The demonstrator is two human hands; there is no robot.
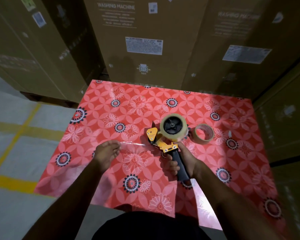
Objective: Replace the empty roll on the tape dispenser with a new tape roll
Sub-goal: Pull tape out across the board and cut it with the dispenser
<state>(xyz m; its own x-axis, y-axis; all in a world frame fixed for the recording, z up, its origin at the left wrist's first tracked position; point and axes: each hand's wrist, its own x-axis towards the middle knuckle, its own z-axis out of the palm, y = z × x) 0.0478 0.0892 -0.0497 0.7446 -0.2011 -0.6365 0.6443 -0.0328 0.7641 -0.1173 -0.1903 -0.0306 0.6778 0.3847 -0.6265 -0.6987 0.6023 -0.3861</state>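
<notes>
Fingers (pixel 171 166) of the right hand (pixel 182 163) are wrapped tight around the black handle of the tape dispenser (pixel 164 135), while the left hand (pixel 107 153) has its fingertips pinched together on the end of a clear strip of tape (pixel 137 145) drawn out from the dispenser's mouth.

Tall cardboard boxes (pixel 142 40) marked "WASHING MACHINE" stand behind the table (pixel 111 110), which wears a red cloth with a flower pattern. To the left lies a grey floor with yellow lines (pixel 16 135).

On the table, right of middle, the yellow dispenser lies on its side with its handle pointing toward the person. A full tape roll (pixel 173 127) sits on its black hub. The strip runs left from the dispenser to the left hand, low over the cloth.

Just beside the dispenser on its right lies the empty roll (pixel 203 134), a bare cardboard ring, flat on the cloth, close to the full roll.
</notes>
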